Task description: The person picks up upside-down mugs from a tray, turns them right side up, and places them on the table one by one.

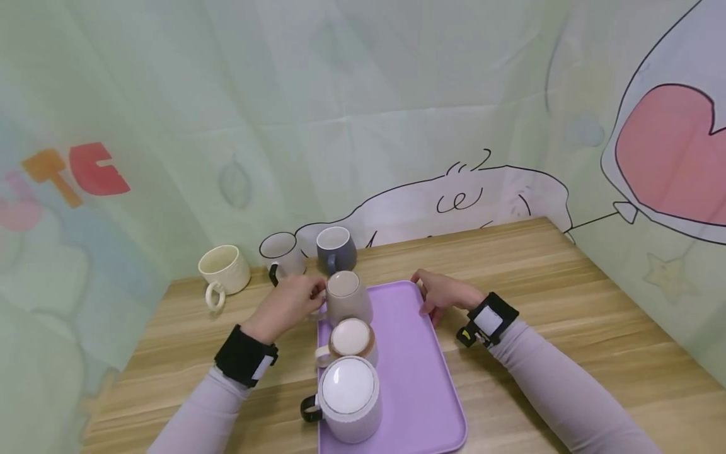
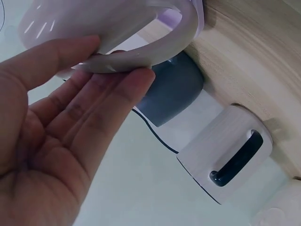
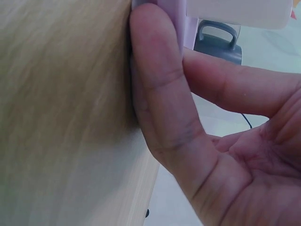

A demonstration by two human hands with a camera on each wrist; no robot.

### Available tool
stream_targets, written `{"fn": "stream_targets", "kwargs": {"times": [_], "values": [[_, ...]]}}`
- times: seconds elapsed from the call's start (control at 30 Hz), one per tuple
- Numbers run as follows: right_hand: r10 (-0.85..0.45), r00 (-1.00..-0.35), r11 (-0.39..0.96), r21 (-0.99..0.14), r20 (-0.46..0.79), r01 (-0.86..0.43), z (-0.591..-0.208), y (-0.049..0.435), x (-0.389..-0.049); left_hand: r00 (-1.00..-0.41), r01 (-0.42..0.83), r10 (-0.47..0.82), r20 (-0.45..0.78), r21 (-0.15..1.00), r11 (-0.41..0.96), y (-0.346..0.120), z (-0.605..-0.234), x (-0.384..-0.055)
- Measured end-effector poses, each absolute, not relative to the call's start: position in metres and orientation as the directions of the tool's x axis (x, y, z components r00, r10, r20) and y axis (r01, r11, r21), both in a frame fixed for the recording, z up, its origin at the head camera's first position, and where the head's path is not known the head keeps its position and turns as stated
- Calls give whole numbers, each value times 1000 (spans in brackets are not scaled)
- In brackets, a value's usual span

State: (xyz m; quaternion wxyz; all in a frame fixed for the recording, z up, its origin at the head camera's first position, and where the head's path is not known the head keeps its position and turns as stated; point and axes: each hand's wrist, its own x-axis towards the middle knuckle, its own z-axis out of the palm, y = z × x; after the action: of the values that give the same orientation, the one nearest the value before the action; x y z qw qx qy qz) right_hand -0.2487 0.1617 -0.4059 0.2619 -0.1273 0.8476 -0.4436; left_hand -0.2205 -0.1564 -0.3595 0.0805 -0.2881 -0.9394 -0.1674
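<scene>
My left hand (image 1: pixel 288 308) pinches the handle (image 2: pixel 181 40) of a beige-grey mug (image 1: pixel 350 302) between thumb and fingers. That mug is at the far left corner of a purple rectangular tray (image 1: pixel 413 372). Nearer to me on the tray's left side are a white and brown mug (image 1: pixel 353 339) and a larger whitish mug with a black handle (image 1: pixel 348 403), their handles toward the left. At the tray's far right corner my right hand (image 1: pixel 445 294) grips the rim, thumb on one side and fingers on the other (image 3: pixel 160 70).
Behind the tray stand a dark blue-grey mug (image 1: pixel 339 255) and a light mug with a black handle (image 1: pixel 285 255). A cream mug (image 1: pixel 225 271) is farther left on the wooden table (image 1: pixel 527 271). A printed curtain (image 1: pixel 397 126) hangs along the table's back edge.
</scene>
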Motion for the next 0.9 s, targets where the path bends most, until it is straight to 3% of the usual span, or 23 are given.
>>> {"fn": "stream_targets", "kwargs": {"times": [0.5,0.9], "values": [[-449,-838,570,-822,-312,0,-402,162,-248,-802,595,554,221,228,771,-153,-351,-226],[-445,-836,580,-814,-320,3,-408,162,-249,-781,624,603,164,265,736,-163,-353,-234]]}}
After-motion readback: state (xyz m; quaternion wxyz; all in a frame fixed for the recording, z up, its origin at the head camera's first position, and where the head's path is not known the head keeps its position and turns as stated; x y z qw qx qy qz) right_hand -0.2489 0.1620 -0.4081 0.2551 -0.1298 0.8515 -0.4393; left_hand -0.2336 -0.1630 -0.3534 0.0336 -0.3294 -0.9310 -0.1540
